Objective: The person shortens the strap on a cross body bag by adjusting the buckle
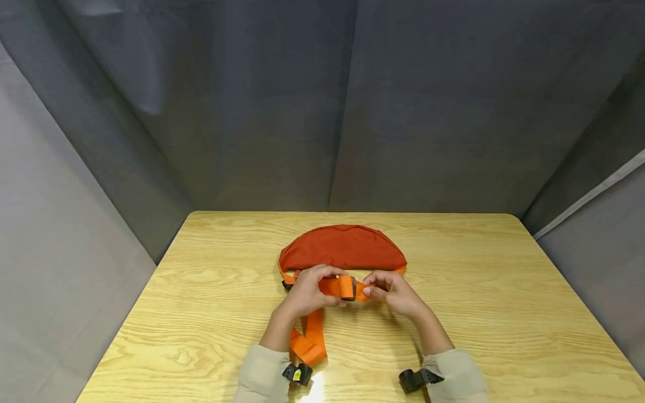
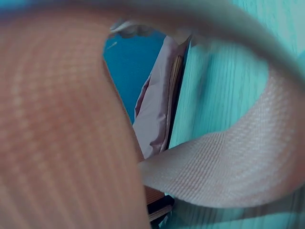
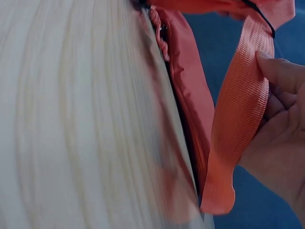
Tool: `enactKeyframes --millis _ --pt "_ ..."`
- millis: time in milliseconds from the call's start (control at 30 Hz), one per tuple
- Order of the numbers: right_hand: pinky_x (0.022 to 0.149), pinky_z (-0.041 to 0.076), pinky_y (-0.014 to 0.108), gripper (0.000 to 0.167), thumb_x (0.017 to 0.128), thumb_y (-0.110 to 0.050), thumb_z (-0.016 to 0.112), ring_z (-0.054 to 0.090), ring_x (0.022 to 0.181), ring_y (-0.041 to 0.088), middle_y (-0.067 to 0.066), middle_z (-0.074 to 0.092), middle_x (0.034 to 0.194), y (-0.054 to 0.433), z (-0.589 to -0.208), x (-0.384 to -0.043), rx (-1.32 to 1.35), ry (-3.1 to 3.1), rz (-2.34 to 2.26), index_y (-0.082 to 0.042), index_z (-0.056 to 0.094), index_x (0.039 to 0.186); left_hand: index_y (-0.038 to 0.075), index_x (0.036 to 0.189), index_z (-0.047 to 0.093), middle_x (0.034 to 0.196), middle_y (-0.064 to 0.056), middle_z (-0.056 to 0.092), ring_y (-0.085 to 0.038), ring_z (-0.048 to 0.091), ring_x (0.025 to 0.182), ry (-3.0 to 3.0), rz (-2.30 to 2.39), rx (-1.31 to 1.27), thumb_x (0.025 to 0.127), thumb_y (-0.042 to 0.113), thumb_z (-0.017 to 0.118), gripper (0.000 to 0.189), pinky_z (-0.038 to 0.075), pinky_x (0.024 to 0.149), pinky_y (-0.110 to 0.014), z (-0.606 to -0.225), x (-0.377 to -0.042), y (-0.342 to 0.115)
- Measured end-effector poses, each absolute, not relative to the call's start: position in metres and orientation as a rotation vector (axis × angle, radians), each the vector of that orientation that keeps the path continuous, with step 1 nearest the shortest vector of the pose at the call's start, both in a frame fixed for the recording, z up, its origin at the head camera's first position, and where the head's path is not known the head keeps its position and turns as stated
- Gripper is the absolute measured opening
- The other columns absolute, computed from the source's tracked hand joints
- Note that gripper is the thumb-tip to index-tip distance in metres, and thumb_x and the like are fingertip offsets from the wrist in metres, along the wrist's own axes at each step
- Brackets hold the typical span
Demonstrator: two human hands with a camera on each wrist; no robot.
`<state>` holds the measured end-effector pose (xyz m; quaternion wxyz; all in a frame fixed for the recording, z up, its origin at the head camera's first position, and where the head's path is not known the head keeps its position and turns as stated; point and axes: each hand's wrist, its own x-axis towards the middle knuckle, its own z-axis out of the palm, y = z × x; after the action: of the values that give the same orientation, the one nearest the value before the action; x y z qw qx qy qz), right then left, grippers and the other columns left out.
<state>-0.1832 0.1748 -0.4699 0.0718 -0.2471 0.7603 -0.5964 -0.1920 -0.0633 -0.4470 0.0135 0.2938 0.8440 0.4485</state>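
A red waist pack [image 1: 342, 247] lies on the table, its curved side facing away from me. Over its near edge, my left hand [image 1: 306, 292] holds the orange strap [image 1: 330, 287] between thumb and fingers, close to a dark strap slider [image 1: 354, 289]. Just right of the slider, my right hand [image 1: 395, 292] pinches a short piece of the strap. In the right wrist view, the right thumb [image 3: 281, 71] presses on the webbing [image 3: 240, 105], whose end hangs down. Strap webbing [image 2: 62, 119] fills much of the left wrist view and hides the left fingers.
The wooden table [image 1: 504, 313] extends to both sides. A loop of strap [image 1: 309, 347] hangs by my left forearm. A black buckle part [image 1: 287, 285] shows left of the left hand. Dark grey curtains [image 1: 428, 112] stand behind the table.
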Motion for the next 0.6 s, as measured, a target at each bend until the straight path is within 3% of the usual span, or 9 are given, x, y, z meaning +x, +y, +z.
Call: enactKeyframes --millis 300,433,600 --pt "0.057 0.046 0.029 0.010 0.089 0.005 0.058 0.052 0.067 0.021 0.015 0.061 0.082 0.159 -0.458 -0.178 -0.689 2.275 -1.833 0.009 0.061 0.098 0.019 0.110 0.067 0.101 0.009 0.059 -0.010 0.055 0.091 2.649 1.365 0.950 0.065 0.017 0.086 0.049 0.045 0.081 -0.030 -0.450 -0.194 -0.065" --pt "0.062 0.048 0.028 0.028 0.086 0.011 0.058 0.056 0.072 0.023 0.020 0.060 0.084 0.152 -0.441 -0.168 -0.734 2.316 -1.798 0.012 0.053 0.114 0.018 0.110 0.067 0.102 0.007 0.060 -0.012 0.055 0.091 2.659 1.376 0.935 0.065 0.017 0.086 0.049 0.045 0.081 -0.031 -0.451 -0.193 -0.066" --pt "0.069 0.052 0.034 0.054 0.078 0.014 0.065 0.057 0.085 0.036 0.023 0.058 0.091 0.147 -0.426 -0.156 -0.790 2.424 -1.695 0.007 0.045 0.127 0.016 0.111 0.067 0.103 0.006 0.061 -0.013 0.055 0.095 2.679 1.390 0.899 0.066 0.017 0.086 0.049 0.044 0.084 -0.033 -0.451 -0.192 -0.069"
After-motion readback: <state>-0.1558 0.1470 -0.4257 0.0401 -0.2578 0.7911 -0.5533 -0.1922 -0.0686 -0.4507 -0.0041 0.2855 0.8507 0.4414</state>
